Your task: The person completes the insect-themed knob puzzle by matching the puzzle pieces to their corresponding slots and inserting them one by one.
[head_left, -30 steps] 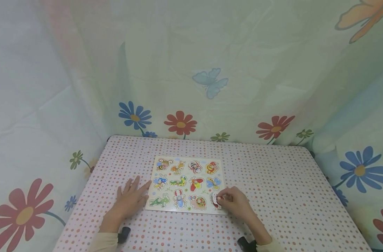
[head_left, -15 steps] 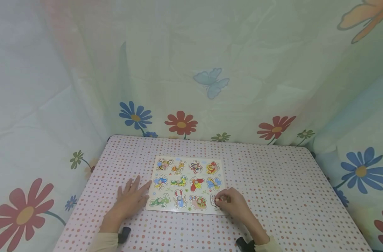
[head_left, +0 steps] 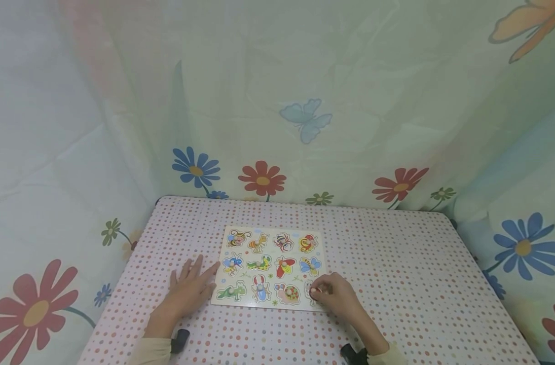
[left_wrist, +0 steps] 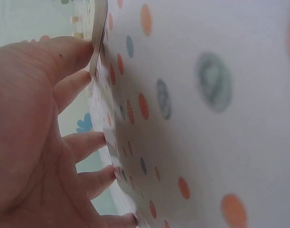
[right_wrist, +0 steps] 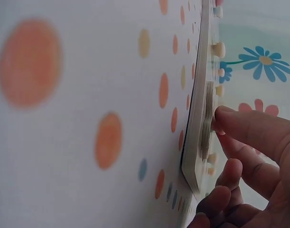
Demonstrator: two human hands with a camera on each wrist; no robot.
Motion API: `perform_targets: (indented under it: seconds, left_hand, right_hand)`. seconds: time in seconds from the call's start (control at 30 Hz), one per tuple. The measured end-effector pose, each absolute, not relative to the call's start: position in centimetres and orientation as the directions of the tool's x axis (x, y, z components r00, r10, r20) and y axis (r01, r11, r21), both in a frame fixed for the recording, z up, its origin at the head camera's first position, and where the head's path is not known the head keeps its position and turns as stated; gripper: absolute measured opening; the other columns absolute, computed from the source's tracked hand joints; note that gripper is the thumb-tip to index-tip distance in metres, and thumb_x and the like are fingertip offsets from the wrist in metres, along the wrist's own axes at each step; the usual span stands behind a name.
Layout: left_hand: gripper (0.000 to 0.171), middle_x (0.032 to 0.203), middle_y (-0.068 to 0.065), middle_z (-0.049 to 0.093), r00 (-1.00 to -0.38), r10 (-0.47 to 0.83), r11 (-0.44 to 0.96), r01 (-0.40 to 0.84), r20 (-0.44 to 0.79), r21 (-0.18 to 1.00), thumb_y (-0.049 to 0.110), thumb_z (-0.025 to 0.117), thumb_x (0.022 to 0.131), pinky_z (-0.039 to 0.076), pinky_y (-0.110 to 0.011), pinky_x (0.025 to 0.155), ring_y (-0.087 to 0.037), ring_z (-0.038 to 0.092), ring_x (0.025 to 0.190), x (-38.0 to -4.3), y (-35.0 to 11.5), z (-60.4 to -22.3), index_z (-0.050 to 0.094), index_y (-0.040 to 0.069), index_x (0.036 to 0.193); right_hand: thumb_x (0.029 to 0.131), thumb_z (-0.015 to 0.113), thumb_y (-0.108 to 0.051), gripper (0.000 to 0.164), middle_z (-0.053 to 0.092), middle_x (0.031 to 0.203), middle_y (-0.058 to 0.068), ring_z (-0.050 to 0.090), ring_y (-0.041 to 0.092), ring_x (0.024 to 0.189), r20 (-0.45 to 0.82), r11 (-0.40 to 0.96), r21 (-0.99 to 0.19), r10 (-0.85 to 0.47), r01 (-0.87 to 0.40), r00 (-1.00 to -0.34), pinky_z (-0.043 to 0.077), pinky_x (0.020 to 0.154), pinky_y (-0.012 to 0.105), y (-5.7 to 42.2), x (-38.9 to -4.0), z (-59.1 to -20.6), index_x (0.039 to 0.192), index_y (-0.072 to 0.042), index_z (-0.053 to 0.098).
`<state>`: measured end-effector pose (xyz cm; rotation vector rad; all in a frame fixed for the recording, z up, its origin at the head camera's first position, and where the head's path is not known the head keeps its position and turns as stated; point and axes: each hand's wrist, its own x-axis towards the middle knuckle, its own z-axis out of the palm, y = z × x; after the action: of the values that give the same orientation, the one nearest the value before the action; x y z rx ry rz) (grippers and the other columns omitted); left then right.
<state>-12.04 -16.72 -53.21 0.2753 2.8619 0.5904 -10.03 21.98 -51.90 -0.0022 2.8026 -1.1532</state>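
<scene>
A wooden peg puzzle board with rows of insect pieces lies on the table. At its lower right corner my right hand pinches the knob of a puzzle piece between thumb and finger. This piece is mostly hidden by the fingers in the head view; in the right wrist view it stands slightly above the board's surface. Beside it sits the snail piece. My left hand rests with spread fingers on the table, thumb and index finger at the board's left edge.
A dotted cloth covers the table. Behind it hangs a curtain printed with flowers and butterflies. The stag beetle piece and several other knobbed pieces sit in the board. Dark straps show at both wrists.
The piece in my right hand has gone from tilted up, with its face showing, to lying nearly flat at the board's corner. My left hand stays still.
</scene>
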Motion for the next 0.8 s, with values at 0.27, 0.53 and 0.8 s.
perform_targets:
  seconds: [0.27, 0.53, 0.8]
  left_hand:
    - [0.054, 0.165, -0.019, 0.010, -0.961, 0.223, 0.900, 0.138, -0.164, 0.414, 0.035, 0.050, 0.104, -0.005, -0.073, 0.111, -0.048, 0.001, 0.148, -12.08, -16.79, -53.31, 0.038, 0.029, 0.156]
    - [0.054, 0.165, -0.019, 0.010, -0.961, 0.225, 0.904, 0.144, -0.160, 0.403, 0.036, 0.050, 0.104, -0.005, -0.074, 0.110, -0.048, 0.002, 0.148, -12.19, -16.78, -53.43, 0.037, 0.030, 0.156]
    - [0.054, 0.165, -0.019, 0.012, -0.963, 0.224, 0.905, 0.148, -0.152, 0.400, 0.036, 0.051, 0.104, -0.004, -0.075, 0.110, -0.048, 0.004, 0.148, -12.19, -16.79, -53.54, 0.038, 0.029, 0.156]
  right_hand:
    - [0.084, 0.081, -0.013, 0.008, 0.050, 0.079, 0.000, 0.044, 0.017, 0.070, -0.116, 0.725, -0.687, -0.034, 0.055, -0.993, 0.038, 0.060, 0.029, 22.09, -10.18, -52.06, 0.087, -0.018, 0.075]
    - [0.084, 0.081, -0.014, 0.008, 0.050, 0.079, 0.001, 0.044, 0.017, 0.070, -0.120, 0.731, -0.681, -0.040, 0.052, -0.992, 0.038, 0.060, 0.030, 22.07, -10.24, -51.97, 0.087, -0.017, 0.074]
    - [0.084, 0.081, -0.014, 0.008, 0.050, 0.078, 0.000, 0.045, 0.017, 0.070, -0.114, 0.730, -0.682, -0.050, 0.041, -0.992, 0.038, 0.059, 0.030, 22.14, -10.27, -52.09, 0.087, -0.017, 0.074]
